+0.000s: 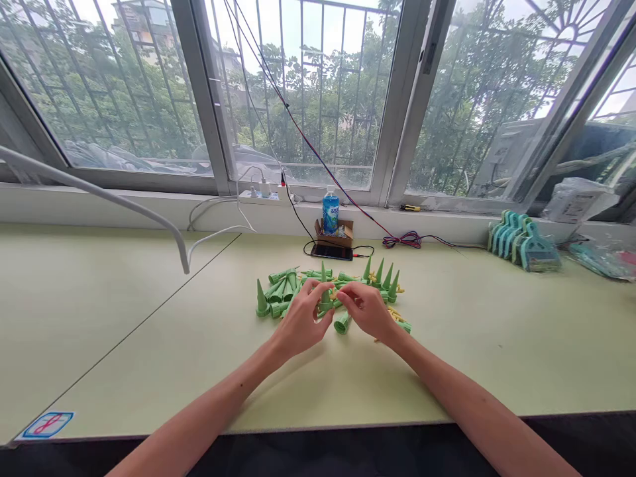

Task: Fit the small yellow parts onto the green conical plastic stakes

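My left hand (pixel 303 317) is closed around an upright green cone-shaped spike (pixel 324 299), thumb and fingers on either side of its ribbed base. Close beside it, my right hand (pixel 370 310) is pinched, with a small yellow piece (pixel 334 292) at its fingertips against the cone's side. More green cones lie in a loose heap (pixel 283 288) behind and left of my hands. Several stand point-up at the right (pixel 386 275), and another stands at the left (pixel 262 299). One lies open end toward me (pixel 342 323) below my hands. Small yellow pieces (pixel 396 315) are scattered by my right wrist.
Behind the heap are a phone (pixel 332 252) with a cable and a blue bottle (pixel 330 212) in a cardboard box (pixel 342 242). A coiled cable (pixel 402 240) and turquoise dustpan sets (pixel 524 242) stand right. A white tube (pixel 124 202) arches over the table's left.
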A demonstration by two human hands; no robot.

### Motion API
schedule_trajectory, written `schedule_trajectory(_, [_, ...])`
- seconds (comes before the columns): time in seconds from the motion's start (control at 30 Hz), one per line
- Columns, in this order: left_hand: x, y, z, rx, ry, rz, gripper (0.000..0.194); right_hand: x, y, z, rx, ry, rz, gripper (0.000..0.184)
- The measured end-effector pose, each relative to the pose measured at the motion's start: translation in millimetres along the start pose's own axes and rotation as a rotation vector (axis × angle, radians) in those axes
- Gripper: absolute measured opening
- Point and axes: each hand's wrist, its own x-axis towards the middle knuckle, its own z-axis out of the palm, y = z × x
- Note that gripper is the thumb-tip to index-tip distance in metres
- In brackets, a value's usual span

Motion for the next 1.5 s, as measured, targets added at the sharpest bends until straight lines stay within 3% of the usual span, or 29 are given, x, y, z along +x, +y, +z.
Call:
schedule_trajectory(0.2, [0.4, -1.1, 0.8, 0.007, -0.002, 0.003, 0.042, 0.4, -0.3, -1.1, -0.071, 0.005, 0.016, 0.033])
schedule_trajectory(0.4, [0.7, -2.2, 1.5, 0.003, 0.009, -0.011, 0.042, -1.0, -1.7, -0.7, -0.008, -0.025, 0.023, 0.019])
schedule_trajectory(0.83, [0.3, -2.1, 1.8, 0.014, -0.001, 0.017, 0.042, -0.2, 2.0, 1.1, -0.001, -0.044, -0.007, 0.015])
schedule_trajectory(1.3, [-0.4, -2.0, 2.1, 0.021, -0.029, 0.029, 0.039, -0.3, 4.4, 0.8, -0.074, -0.065, 0.033, 0.043])
schedule_trajectory(1.5, [1.3, -4.0, 1.6, 0.015, -0.011, 0.031, 0.041, -2.1, 2.2, 0.2, -0.043, -0.055, 0.056, 0.025])
